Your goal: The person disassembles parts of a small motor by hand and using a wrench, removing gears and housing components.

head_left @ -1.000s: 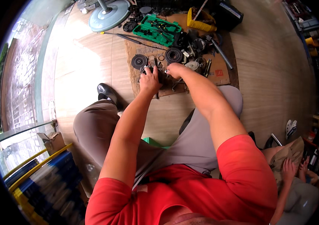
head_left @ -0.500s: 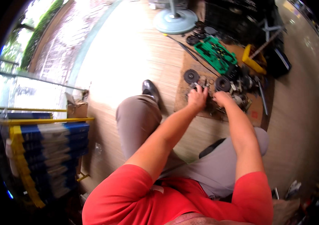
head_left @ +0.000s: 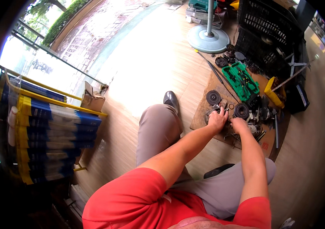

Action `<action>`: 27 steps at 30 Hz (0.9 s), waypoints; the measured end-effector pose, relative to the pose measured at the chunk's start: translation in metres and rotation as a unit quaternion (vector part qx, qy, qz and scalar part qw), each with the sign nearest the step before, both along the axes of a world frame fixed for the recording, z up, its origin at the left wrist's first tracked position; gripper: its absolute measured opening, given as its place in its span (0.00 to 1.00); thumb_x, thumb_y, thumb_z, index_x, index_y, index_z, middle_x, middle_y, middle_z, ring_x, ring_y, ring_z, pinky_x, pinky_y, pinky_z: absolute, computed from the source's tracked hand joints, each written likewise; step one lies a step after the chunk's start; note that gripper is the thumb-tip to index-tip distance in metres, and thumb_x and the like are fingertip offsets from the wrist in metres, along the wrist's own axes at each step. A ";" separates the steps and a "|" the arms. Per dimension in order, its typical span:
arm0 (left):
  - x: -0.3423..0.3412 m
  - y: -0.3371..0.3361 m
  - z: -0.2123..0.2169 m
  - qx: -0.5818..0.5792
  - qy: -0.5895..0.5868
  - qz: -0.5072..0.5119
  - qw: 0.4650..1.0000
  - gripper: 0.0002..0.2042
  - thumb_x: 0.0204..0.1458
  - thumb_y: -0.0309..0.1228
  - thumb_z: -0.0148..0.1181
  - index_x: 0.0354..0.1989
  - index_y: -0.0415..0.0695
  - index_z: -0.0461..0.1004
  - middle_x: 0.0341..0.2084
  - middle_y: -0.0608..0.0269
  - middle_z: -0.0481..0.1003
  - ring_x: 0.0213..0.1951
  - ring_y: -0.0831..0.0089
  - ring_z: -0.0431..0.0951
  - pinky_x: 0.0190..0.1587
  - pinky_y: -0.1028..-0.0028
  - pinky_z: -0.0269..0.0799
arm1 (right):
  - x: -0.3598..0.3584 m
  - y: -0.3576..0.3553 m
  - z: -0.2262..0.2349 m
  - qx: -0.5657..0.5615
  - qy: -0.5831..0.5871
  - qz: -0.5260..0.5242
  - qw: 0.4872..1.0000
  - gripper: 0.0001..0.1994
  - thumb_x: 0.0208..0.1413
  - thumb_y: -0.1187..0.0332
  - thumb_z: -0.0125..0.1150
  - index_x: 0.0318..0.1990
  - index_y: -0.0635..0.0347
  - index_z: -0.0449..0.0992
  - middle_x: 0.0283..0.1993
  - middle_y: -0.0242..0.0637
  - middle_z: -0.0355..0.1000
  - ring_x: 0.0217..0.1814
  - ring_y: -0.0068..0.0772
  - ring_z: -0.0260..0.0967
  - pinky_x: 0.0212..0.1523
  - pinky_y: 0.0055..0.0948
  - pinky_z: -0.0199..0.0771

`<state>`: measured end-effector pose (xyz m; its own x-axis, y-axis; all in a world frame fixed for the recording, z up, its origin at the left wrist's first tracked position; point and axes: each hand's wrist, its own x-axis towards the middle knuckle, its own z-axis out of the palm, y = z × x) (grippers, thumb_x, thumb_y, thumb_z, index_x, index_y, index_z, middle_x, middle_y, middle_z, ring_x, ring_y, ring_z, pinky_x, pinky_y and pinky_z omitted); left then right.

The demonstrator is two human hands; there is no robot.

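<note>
On a brown cardboard sheet point(head_left: 200, 120) lie greasy machine parts. My left hand point(head_left: 217, 120) rests with bent fingers over a small greyish metal part point(head_left: 223, 108), gripping it against the sheet. Just to its right, my right hand point(head_left: 239, 124) is closed, fingertips pinched low; whatever they hold is hidden under the hand. A dark ridged disc point(head_left: 213, 97) sits beyond my left hand. Past my right hand lies a thick black ring-shaped part point(head_left: 241, 110). A thin small ring point(head_left: 231, 107) is between these two.
Farther off are an open green tool case point(head_left: 240, 82), a yellow bin point(head_left: 275, 93) and black crates point(head_left: 263, 42). A metal bar point(head_left: 276, 131) lies at right. A round stand base point(head_left: 208, 39) is at the back. Stacked blue-and-yellow packages point(head_left: 51, 129) fill a rack at left.
My view has turned, so the sheet and parts appear farther right and lower. Both hands stay among the same parts, with only slight finger movement.
</note>
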<state>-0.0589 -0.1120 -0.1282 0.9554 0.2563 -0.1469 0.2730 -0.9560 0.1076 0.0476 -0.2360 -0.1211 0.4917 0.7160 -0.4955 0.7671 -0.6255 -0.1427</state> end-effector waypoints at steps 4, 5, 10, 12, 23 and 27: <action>-0.001 -0.001 -0.008 0.016 -0.048 -0.006 0.999 0.16 0.54 0.31 0.52 0.52 0.51 0.68 0.48 0.53 0.67 0.33 0.57 0.77 0.31 0.65 0.75 | -0.008 0.001 -0.002 0.004 -0.030 -0.017 0.999 0.09 0.57 0.64 0.57 0.39 0.57 0.77 0.43 0.49 0.75 0.49 0.53 0.72 0.47 0.49 0.71; -0.001 -0.001 -0.008 0.015 -0.050 -0.009 0.999 0.15 0.54 0.31 0.52 0.51 0.51 0.68 0.48 0.53 0.67 0.33 0.57 0.77 0.30 0.65 0.75 | -0.011 0.001 -0.001 0.007 -0.039 -0.023 0.999 0.09 0.57 0.64 0.57 0.39 0.57 0.77 0.43 0.49 0.75 0.49 0.53 0.72 0.47 0.49 0.71; -0.003 0.001 -0.007 0.016 -0.069 -0.015 0.997 0.15 0.52 0.31 0.54 0.50 0.50 0.68 0.45 0.53 0.68 0.32 0.58 0.77 0.31 0.65 0.76 | -0.012 0.001 0.000 -0.017 -0.024 -0.035 0.999 0.10 0.58 0.64 0.55 0.44 0.54 0.77 0.47 0.46 0.73 0.54 0.51 0.69 0.52 0.49 0.67; -0.004 0.003 -0.006 0.001 -0.070 -0.016 0.997 0.16 0.52 0.30 0.55 0.50 0.50 0.68 0.45 0.53 0.67 0.33 0.57 0.77 0.31 0.65 0.76 | -0.011 0.000 0.000 -0.013 -0.011 -0.032 0.999 0.11 0.58 0.64 0.54 0.45 0.53 0.76 0.48 0.46 0.72 0.55 0.50 0.68 0.53 0.48 0.66; -0.004 0.005 -0.002 -0.028 -0.055 0.001 0.998 0.18 0.49 0.28 0.57 0.50 0.48 0.67 0.44 0.53 0.67 0.34 0.55 0.77 0.33 0.64 0.77 | -0.003 -0.002 -0.009 0.038 -0.022 0.002 0.999 0.09 0.56 0.70 0.53 0.43 0.55 0.76 0.44 0.50 0.71 0.52 0.53 0.69 0.51 0.47 0.69; -0.003 0.004 0.002 -0.023 -0.053 -0.011 0.998 0.18 0.49 0.29 0.57 0.50 0.48 0.67 0.45 0.51 0.67 0.35 0.54 0.78 0.33 0.64 0.77 | -0.003 -0.002 -0.020 0.021 -0.052 0.006 0.998 0.10 0.55 0.70 0.51 0.43 0.57 0.75 0.45 0.49 0.72 0.52 0.51 0.70 0.51 0.46 0.71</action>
